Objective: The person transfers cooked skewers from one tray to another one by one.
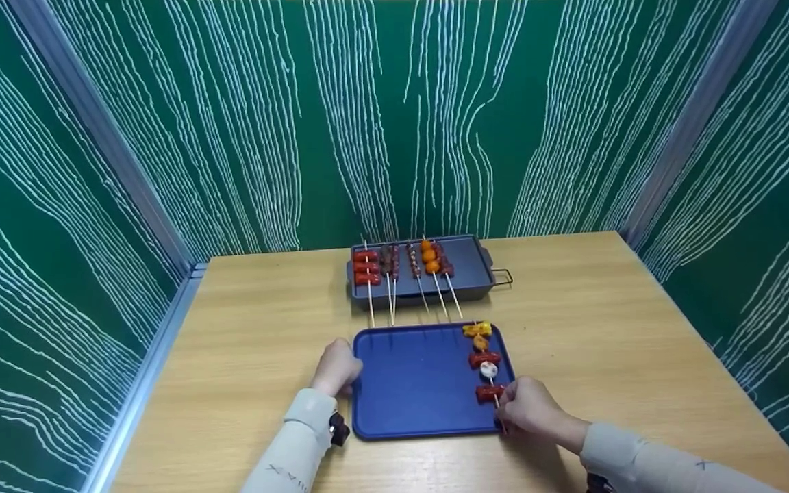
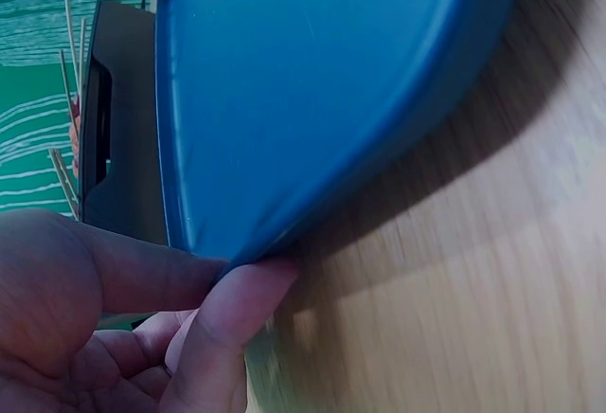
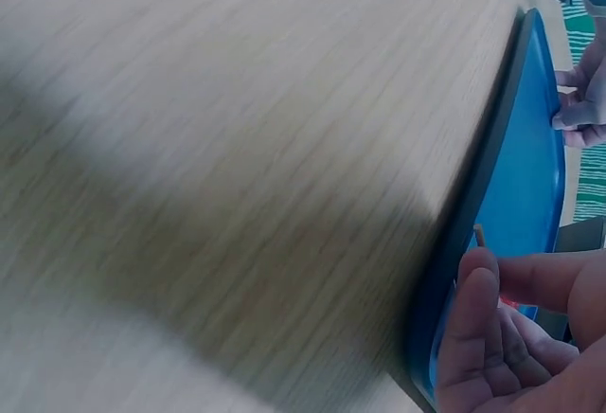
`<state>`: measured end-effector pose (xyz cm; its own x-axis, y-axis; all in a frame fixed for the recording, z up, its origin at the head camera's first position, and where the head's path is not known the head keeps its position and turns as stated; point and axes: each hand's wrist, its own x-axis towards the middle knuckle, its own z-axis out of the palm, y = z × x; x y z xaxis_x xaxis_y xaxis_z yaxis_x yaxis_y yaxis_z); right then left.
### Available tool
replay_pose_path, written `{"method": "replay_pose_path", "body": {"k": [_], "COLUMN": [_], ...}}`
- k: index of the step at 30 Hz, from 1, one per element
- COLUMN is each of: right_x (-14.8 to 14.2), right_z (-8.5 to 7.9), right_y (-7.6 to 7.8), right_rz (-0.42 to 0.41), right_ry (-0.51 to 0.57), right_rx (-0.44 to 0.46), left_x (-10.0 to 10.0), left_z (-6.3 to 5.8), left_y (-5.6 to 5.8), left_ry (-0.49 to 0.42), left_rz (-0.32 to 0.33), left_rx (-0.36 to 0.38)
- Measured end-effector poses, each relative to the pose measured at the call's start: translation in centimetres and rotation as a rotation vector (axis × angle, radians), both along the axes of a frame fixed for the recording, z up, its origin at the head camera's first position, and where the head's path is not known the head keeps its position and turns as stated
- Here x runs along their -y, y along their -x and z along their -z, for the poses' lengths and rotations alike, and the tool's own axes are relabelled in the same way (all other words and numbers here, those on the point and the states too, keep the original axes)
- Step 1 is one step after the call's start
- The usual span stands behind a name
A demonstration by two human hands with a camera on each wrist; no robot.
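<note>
The person's left hand (image 1: pixel 337 368) is pinching the left rim of a blue tray (image 1: pixel 411 387) between thumb and finger, while the right hand (image 1: pixel 530 405) is gripping a loaded skewer (image 1: pixel 483 359) by its stick, over the tray's near right corner. The skewer is lying along the tray's right edge, its yellow pieces reaching the far right corner and its red and white pieces following toward the fingers; the blue surface is stretching from there leftward to the pinched rim. Beyond the far rim, a dark grill pan (image 1: pixel 468 263) is standing close to the table's far edge, and the sticks of several skewers (image 1: pixel 367 267) are jutting from it toward the tray, leaving only a narrow gap. A wire handle (image 1: pixel 504 276) is sticking out at its right. Wide stretches of wood are running to the left and right of the tray, giving both arms sideways room. The wooden table (image 1: pixel 264 329) is showing pale grain, with shadows falling beside the hands. Green walls (image 1: pixel 394 137) with wavy white lines are enclosing the far, left and right sides, and metal posts (image 1: pixel 103 123) are rising at the far corners.
</note>
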<state>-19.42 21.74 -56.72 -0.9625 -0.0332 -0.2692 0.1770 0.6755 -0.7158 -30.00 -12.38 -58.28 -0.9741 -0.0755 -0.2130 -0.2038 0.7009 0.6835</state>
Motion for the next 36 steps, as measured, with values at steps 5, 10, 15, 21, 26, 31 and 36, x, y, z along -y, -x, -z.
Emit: {"method": "replay_pose_path", "body": {"k": [5,10,15,21,26,31,36], "right_x": [0.0,0.0,0.0,-0.1,-0.2,-0.3,-0.4], "right_z": [0.2,0.2,-0.1,-0.5,-1.6,-3.4,-5.0], "right_y": [0.1,0.2,0.4,0.6,1.2,2.4,4.0], "right_rz": [-0.009,-0.014,-0.012,-0.031,-0.027,-0.019,-0.048], "right_ry": [-0.01,-0.02,-0.025,-0.051,-0.052,-0.018,0.013], "right_rx": [-0.019,-0.002,0.017,0.008,0.017,-0.01,-0.057], "left_x": [0.3,0.4,0.4,1.5,1.2,0.7,1.4], "left_z": [0.3,0.2,0.1,3.4,1.5,-0.7,1.5], "left_y": [0.3,0.3,0.4,2.8,2.1,1.0,2.8], "left_ry": [0.005,0.031,0.015,0.005,-0.022,-0.011,-0.015], "left_rz": [0.023,0.04,0.033,0.09,0.089,0.085,0.135], "left_rx": [-0.003,0.001,0.011,-0.008,0.004,-0.004,-0.025]}}
